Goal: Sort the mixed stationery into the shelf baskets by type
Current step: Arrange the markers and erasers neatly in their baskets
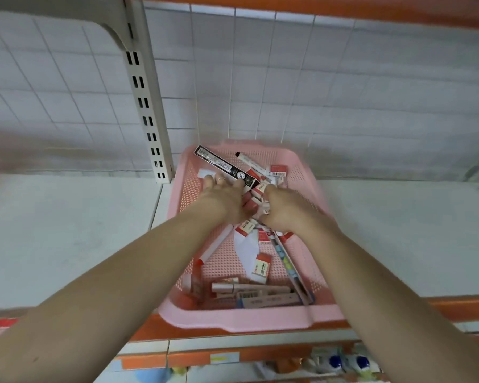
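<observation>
The fingers [270, 193] of my right hand [281, 210] curl round a clutch of red-and-white erasers [252, 204]. My left hand [224, 196] lies open, fingers straight against the black pencil box [227, 167]. Everything sits mixed in the pink basket [233, 319] on the shelf [67, 230]. Lifting so many erasers together, I could spill some back among the pens [260, 290].

Both arms are showing bare right down to the pic's bottom edge: L forearm [108, 286] and R forearm [385, 286], skin only. L hand [221, 199] is wearing a thin, light-metal ring [219, 179] on one finger; which finger is hard to tell, blur there. R hand [281, 210] is showing bare knuckles.
</observation>
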### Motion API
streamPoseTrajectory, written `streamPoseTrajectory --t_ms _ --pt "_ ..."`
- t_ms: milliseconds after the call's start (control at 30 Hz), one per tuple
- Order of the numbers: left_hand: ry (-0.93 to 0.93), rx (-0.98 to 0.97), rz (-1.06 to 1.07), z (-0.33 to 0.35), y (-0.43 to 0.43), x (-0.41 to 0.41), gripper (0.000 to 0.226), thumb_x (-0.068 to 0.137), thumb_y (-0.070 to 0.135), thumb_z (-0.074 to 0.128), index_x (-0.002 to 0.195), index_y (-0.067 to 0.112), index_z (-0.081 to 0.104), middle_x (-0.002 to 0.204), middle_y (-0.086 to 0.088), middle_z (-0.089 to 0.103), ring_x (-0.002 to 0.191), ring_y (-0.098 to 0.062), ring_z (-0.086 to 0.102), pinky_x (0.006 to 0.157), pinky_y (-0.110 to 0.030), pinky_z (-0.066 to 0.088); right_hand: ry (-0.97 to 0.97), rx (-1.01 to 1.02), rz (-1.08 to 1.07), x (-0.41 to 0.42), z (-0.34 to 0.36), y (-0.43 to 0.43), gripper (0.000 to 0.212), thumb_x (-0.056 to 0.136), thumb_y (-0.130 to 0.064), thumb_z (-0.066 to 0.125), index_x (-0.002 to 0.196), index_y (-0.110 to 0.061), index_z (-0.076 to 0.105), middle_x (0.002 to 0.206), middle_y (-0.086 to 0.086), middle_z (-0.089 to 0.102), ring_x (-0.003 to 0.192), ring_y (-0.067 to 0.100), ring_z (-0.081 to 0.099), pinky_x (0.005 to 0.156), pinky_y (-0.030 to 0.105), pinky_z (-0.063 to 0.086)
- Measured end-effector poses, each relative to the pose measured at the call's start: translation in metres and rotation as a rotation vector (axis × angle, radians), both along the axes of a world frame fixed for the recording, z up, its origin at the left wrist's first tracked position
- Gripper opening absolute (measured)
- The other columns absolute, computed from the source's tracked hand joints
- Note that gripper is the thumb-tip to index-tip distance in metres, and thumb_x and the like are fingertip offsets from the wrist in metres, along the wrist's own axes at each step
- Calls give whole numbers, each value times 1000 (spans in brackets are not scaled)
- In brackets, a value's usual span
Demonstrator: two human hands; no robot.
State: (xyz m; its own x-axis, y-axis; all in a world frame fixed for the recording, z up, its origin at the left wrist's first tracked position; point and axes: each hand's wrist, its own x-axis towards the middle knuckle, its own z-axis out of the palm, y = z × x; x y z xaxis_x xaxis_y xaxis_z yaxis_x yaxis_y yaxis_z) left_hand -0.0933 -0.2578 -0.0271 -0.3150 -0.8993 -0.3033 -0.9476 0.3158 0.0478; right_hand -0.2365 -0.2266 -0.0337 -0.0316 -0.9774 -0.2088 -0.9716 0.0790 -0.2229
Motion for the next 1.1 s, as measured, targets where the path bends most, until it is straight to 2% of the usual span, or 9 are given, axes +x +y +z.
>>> streamPoseTrajectory --t_ms 133,367,467,600,700,833,933,1000,1100 --pt "61 58 32 -4 0 -5 86 89 71 46 149 17 19 154 -18 24 143 -43 17 113 -56 28 -76 8 -50 -1 5 1 47 82 -17 68 126 -19 52 99 1 53 84 18 57 60 27 43" --pt "202 -21 61 -4 1 -15 76 79 52 70 134 10 39 125 -12 46 123 -33 43 93 -39 40 -92 -33 -88 4 -3 -5 46 83 -14 71 124 -16 52 110 5 57 87 20 51 73 28 43" --pt "163 -35 27 -7 1 -16 82 74 56 72 134 10 39 114 -8 46 117 -30 50 81 -34 36 -130 -50 -100 2 -3 -7 45 81 -9 72 121 -19 54 102 2 55 85 20 51 70 26 39" --pt "95 -130 -24 -10 1 -18 80 73 58 67 131 10 39 120 -12 52 111 -31 53 77 -35 39 -110 -72 -114 4 -6 -10 36 83 -14 70 116 -17 57 96 3 57 75 17 51 61 24 39" --pt "109 -166 -1 -11 2 -20 68 75 48 68 124 9 40 113 -11 53 109 -33 56 75 -36 40 -78 -100 -152 6 -10 -12 13 87 -24 67 91 -18 56 83 2 54 58 10 44 47 22 32" --pt "293 -84 150 -6 0 -16 59 76 42 77 110 9 41 86 1 45 83 -20 56 67 -30 43 -91 -69 -170 5 -11 -13 17 87 -28 70 89 -17 58 74 -2 52 59 9 49 45 21 32" --pt "525 88 271 4 -8 -4 34 81 38 76 93 12 58 70 0 57 55 -9 54 45 -20 42 -176 -52 -147 2 -7 -11 28 80 -28 80 87 -19 55 76 -5 56 61 5 52 44 19 33" --pt "653 128 348 11 -11 7 33 79 40 77 84 12 62 52 2 59 38 -7 52 36 -16 36 -231 -59 -145 -1 -1 -8 31 76 -26 83 76 -22 53 73 -6 57 58 3 53 38 16 33" --pt "845 107 448 15 -12 18 41 74 35 82 94 9 57 67 -5 66 41 -10 56 37 -20 39 -354 -120 -147 -4 9 -3 29 74 -29 85 81 -24 57 72 -11 57 57 1 56 38 15 36"
